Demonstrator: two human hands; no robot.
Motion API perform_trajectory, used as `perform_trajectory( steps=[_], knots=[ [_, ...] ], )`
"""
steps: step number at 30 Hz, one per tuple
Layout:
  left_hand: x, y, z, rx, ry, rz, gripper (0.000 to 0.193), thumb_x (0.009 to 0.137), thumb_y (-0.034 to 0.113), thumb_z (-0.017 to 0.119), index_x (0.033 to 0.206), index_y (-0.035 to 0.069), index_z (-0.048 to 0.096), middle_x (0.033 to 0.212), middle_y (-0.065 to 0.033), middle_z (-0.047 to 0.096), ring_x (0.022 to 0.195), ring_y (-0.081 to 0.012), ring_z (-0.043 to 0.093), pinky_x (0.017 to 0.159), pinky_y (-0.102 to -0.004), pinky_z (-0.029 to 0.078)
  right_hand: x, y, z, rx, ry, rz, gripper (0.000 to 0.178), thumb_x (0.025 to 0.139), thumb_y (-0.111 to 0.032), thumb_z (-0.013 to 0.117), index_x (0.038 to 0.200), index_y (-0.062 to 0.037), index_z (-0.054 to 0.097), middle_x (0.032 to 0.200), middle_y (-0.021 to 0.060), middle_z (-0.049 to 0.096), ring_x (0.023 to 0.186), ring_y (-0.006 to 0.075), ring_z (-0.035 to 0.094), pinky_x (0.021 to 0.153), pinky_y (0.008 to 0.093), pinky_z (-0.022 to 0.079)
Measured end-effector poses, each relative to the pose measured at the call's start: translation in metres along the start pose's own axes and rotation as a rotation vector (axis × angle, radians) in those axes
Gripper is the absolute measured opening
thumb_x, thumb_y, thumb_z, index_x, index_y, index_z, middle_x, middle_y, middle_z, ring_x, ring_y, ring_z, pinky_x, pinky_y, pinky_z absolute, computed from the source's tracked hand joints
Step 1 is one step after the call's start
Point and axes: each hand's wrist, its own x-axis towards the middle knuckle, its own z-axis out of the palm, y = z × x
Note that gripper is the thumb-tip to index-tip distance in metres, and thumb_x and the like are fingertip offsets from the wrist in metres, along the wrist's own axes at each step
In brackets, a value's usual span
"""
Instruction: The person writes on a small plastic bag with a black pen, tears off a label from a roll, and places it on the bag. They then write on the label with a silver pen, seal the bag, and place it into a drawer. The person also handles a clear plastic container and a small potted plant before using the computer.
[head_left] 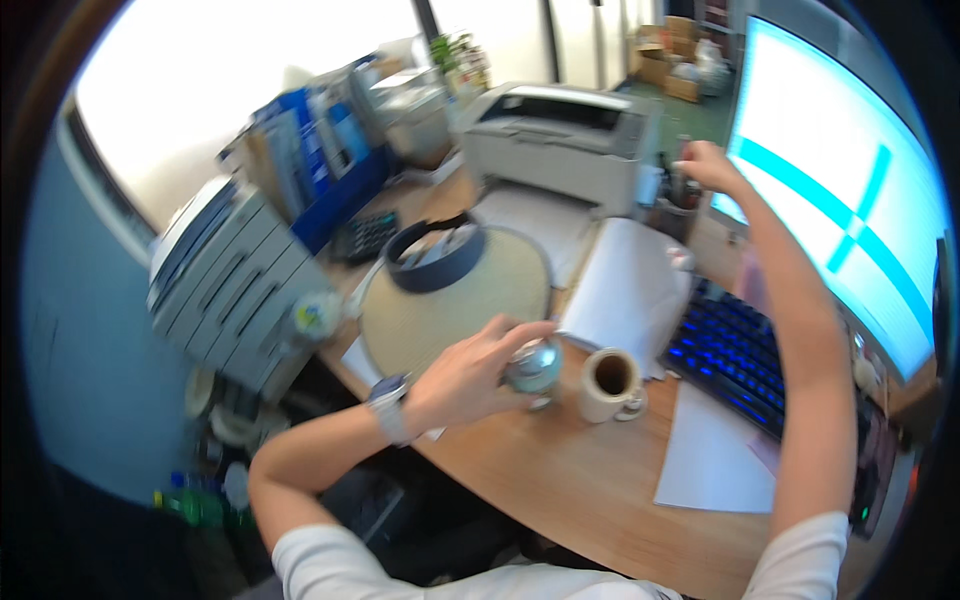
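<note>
My left hand, with a watch on its wrist, is closed around a small rounded jar with a shiny, pale teal top, low over the desk. Just right of the jar stands a white mug holding dark brown liquid. My right arm stretches far forward, and my right hand is above a dark pen holder beside the monitor. Its fingers are pinched together around something slim and partly reddish, too blurred to name.
A wide-brimmed sun visor lies left of an open notebook. A grey printer stands behind them. The lit keyboard, white paper and monitor are on the right. At left are a drawer unit and calculator.
</note>
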Motion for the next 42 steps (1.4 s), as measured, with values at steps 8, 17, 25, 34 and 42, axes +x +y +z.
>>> perform_trajectory(
  steps=[8,17,25,34,42],
  knots=[
    [-0.011,-0.023,-0.065,-0.038,0.424,0.307,0.070,0.061,0.021,0.081,0.122,0.011,0.047,0.111,-0.0101,0.052,0.093,-0.0237,0.059,0.083,-0.0342,0.052,-0.106,-0.053,-0.023,0.222,0.208,-0.074,0.034,0.084,-0.016,0.057,0.116,-0.0063,0.050,0.062,0.0022,0.047,0.058,0.0096,0.047,0.056,0.0256,0.038],
    [0.050,-0.139,-0.223,0.840,0.819,-0.640,0.059,0.069,0.037,0.071,0.119,0.014,0.049,0.111,-0.0162,0.053,0.099,-0.0330,0.060,0.081,-0.0419,0.051,-0.195,-0.047,-0.025,0.231,0.208,-0.124,0.019,0.082,-0.007,0.055,0.100,-0.0030,0.057,0.069,0.0017,0.050,0.065,0.0099,0.048,0.057,0.0253,0.038],
    [0.076,-0.283,-0.224,0.914,0.765,-1.042,0.030,0.082,0.022,0.056,0.111,0.014,0.054,0.111,-0.0179,0.058,0.100,-0.0323,0.061,0.081,-0.0453,0.050,-0.216,-0.021,-0.042,0.094,0.160,-0.122,0.019,0.081,-0.011,0.057,0.097,-0.0010,0.057,0.081,0.0110,0.062,0.079,0.0220,0.059,0.076,0.0333,0.044],
    [0.072,-0.306,-0.213,0.869,0.478,-1.343,0.045,0.084,0.030,0.050,0.121,0.005,0.052,0.118,-0.0197,0.057,0.111,-0.0335,0.054,0.096,-0.0416,0.034,-0.149,-0.026,-0.023,0.148,0.296,-0.214,0.017,0.080,-0.014,0.056,0.092,-0.0024,0.061,0.094,0.0117,0.063,0.093,0.0242,0.058,0.087,0.0363,0.043],
    [0.060,-0.290,-0.220,0.945,0.261,-1.339,0.041,0.090,0.031,0.047,0.120,0.005,0.055,0.129,-0.0150,0.047,0.120,-0.0319,0.044,0.098,-0.0466,0.033,-0.165,-0.034,-0.028,0.068,0.317,-0.286,0.021,0.081,-0.020,0.059,0.092,-0.0032,0.062,0.091,0.0119,0.064,0.091,0.0273,0.057,0.084,0.0372,0.044]
  ],
)
